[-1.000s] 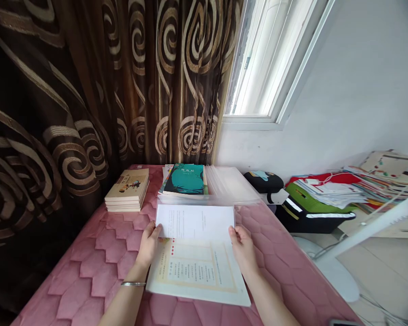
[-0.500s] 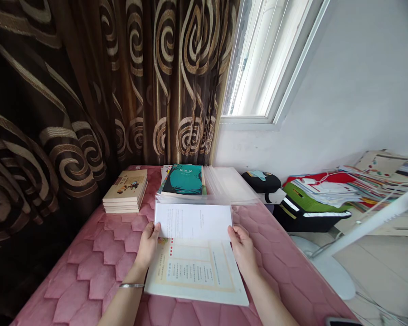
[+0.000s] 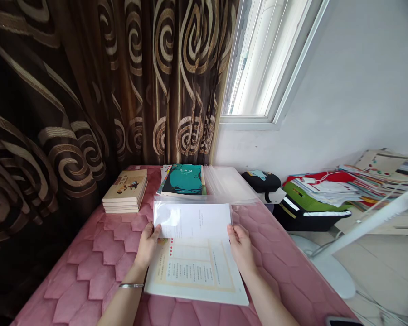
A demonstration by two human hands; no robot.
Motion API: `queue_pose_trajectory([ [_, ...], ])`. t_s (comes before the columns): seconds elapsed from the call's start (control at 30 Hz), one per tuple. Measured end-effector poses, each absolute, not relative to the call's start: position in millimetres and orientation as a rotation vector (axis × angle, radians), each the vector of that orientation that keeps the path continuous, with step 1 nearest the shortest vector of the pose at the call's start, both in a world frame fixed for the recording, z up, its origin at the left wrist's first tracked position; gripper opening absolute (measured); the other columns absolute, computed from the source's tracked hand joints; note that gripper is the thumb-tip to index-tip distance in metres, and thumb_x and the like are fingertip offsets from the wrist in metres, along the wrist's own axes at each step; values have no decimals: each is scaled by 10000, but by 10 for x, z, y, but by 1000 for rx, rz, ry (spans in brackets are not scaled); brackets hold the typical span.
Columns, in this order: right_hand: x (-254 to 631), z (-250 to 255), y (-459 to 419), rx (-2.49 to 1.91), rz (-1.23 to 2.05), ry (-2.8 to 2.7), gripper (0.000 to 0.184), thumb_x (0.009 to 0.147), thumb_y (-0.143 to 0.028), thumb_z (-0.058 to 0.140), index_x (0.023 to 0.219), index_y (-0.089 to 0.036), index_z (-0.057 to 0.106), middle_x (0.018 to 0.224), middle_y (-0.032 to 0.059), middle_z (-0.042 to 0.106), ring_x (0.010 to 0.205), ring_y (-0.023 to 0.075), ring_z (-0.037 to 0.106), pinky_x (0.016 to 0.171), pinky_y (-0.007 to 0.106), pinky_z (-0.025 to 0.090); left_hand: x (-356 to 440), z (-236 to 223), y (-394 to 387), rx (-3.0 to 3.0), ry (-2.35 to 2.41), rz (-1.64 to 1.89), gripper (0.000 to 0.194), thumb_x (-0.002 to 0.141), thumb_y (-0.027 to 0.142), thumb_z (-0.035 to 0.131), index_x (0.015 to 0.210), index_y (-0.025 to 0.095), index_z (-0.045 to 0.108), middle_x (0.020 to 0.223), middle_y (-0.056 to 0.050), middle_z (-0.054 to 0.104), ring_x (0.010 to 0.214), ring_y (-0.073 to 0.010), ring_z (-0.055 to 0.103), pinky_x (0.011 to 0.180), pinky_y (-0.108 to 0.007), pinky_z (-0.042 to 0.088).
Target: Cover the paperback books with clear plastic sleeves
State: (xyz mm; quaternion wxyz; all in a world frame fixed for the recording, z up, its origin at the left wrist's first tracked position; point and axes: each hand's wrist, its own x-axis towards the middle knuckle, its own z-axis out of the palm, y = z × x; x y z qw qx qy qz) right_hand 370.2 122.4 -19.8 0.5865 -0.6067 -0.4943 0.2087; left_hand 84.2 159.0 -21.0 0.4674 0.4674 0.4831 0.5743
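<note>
An open book (image 3: 197, 276), its lower page cream-bordered with printed text and red dots, lies on the pink quilted bedspread (image 3: 98, 276). Above that page is a white printed sheet (image 3: 204, 217) under a clear plastic book cover (image 3: 190, 199), whose clear strip extends past the sheet's far edge. My left hand (image 3: 148, 242) pinches the left edge of sheet and cover, thumb on top. On the opposite edge my right hand (image 3: 240, 244) grips likewise, thumb on top and fingers curled. How far the sheet goes into the cover is unclear. The fingers beneath are partly hidden.
Beyond the cover lies a teal book (image 3: 184, 180) on other books, beside a stack of clear plastic covers (image 3: 229, 181). Several beige books (image 3: 125, 192) are stacked at left. A black case (image 3: 261, 181), a green-and-black bin (image 3: 309, 206) and a white lamp (image 3: 367, 222) stand right.
The sheet and plastic cover have tilted slightly, and a bright glare now shows on the upper left. Both hands stay nearly in place, keeping their grip. The book has not moved.
</note>
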Motion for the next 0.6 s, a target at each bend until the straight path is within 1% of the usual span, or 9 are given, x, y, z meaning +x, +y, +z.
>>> queue_pose_trajectory([
  [0.1, 3688, -196, 1202, -1380, 533, -1101, 440, 788, -659, 530, 718, -226, 571, 690, 20, 594, 603, 176, 511, 531, 272, 415, 852, -185, 1581, 1176, 1199, 1407, 454, 692, 621, 666, 732, 180, 566, 683, 31, 568, 641, -143, 495, 606, -260, 404],
  [0.17, 3685, -198, 1191, -1368, 532, -1079, 419, 774, -644, 558, 756, -227, 589, 726, 23, 614, 612, 178, 529, 539, 277, 426, 866, -150, 1570, 1181, 1199, 1400, 480, 680, 643, 661, 755, 174, 587, 716, 14, 597, 671, -156, 514, 630, -268, 417],
  [0.23, 3690, -202, 1189, -1375, 525, -1082, 420, 767, -644, 566, 739, -225, 588, 715, 23, 613, 609, 181, 533, 541, 281, 428, 878, -117, 1559, 1179, 1204, 1397, 496, 669, 653, 663, 764, 170, 602, 729, 2, 614, 684, -165, 526, 640, -273, 423],
  [0.33, 3703, -211, 1197, -1410, 540, -1106, 465, 761, -682, 542, 688, -224, 564, 644, 14, 581, 574, 181, 515, 526, 285, 417, 882, -92, 1547, 1199, 1204, 1401, 480, 690, 644, 655, 755, 171, 607, 714, 0, 615, 676, -165, 527, 635, -274, 423],
  [0.5, 3697, -221, 1221, -1447, 512, -1116, 539, 762, -746, 481, 581, -240, 449, 530, -16, 477, 504, 158, 442, 467, 269, 365, 857, -115, 1539, 1180, 1169, 1403, 440, 706, 587, 670, 825, 166, 631, 779, -16, 644, 771, -193, 570, 709, -289, 445],
  [0.6, 3687, -208, 1219, -1420, 526, -1116, 521, 773, -725, 489, 588, -240, 455, 545, -9, 494, 523, 163, 459, 479, 267, 381, 842, -148, 1545, 1142, 1139, 1407, 407, 688, 551, 698, 812, 173, 615, 768, -5, 639, 745, -184, 568, 697, -284, 445],
])
